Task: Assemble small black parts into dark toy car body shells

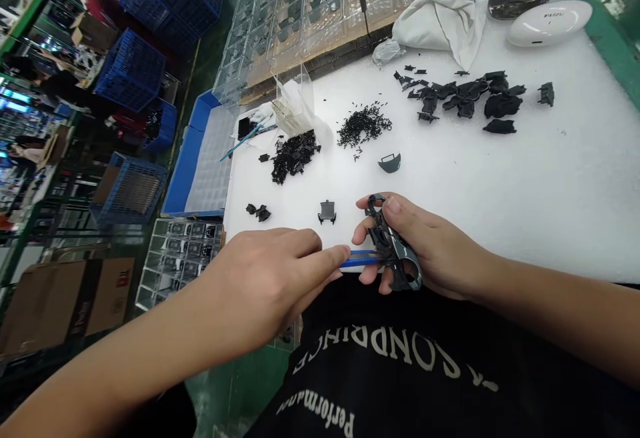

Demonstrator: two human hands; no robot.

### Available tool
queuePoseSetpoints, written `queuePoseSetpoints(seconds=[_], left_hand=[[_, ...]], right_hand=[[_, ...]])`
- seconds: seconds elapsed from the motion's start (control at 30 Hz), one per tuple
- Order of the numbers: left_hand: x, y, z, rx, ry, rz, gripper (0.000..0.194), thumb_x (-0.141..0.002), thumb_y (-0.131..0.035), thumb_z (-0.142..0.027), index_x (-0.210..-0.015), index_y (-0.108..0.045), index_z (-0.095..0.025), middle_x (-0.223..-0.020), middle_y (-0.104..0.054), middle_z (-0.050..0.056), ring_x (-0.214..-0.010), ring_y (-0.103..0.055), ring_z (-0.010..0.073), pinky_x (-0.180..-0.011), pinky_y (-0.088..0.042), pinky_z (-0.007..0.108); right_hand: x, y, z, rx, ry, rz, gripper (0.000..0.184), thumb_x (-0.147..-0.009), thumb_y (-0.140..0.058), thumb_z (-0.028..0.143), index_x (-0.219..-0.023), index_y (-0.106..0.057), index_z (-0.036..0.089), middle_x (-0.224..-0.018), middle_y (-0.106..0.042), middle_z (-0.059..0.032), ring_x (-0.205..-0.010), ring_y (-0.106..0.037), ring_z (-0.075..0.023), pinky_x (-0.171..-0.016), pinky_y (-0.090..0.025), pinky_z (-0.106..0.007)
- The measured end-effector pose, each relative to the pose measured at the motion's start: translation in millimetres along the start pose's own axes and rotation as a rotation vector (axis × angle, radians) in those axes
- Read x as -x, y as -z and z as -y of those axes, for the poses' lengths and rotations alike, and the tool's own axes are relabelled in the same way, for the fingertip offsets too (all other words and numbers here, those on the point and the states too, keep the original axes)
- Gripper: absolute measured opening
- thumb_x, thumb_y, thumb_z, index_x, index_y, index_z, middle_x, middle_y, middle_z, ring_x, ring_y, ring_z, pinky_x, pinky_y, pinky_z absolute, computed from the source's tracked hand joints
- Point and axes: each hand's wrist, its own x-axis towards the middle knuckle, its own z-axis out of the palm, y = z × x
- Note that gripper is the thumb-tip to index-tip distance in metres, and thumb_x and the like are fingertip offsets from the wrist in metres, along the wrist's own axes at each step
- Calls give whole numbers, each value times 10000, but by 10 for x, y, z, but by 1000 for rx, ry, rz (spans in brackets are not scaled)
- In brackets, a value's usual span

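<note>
My right hand (425, 245) is closed round a dark grey plastic housing part (393, 248) at the near edge of the white foam table (500, 185). My left hand (270, 278) pinches a thin blue tool (361, 261) whose tip touches that part. Just beyond the hands lie a small black clip piece (327, 212), a tiny pair of black bits (259, 211) and a grey curved cover (390, 163).
Heaps of small black parts (294, 153), black screws (363, 125) and larger black pieces (465, 98) lie farther back. A white cloth (440, 25), a white oval device (549, 22), clear trays (310, 18), a clear box (293, 101) and blue crates (130, 68) surround them.
</note>
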Motion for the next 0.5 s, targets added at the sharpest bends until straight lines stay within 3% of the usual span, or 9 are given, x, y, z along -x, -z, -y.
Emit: queuePoseSetpoints(seconds=[0.5], left_hand=[[-6,-3,8,-6,2,-10,273,-966,-488,-221,-1220,-577,-178,-769,-638,31,-602,-575,145,-497,-355,261]], right_hand=[[-13,7,-22,-9,15,1,407,-924,-532,594,-1136,-471,252,-1008,-623,-25,-655,-711,-201,-492,-583,-255]])
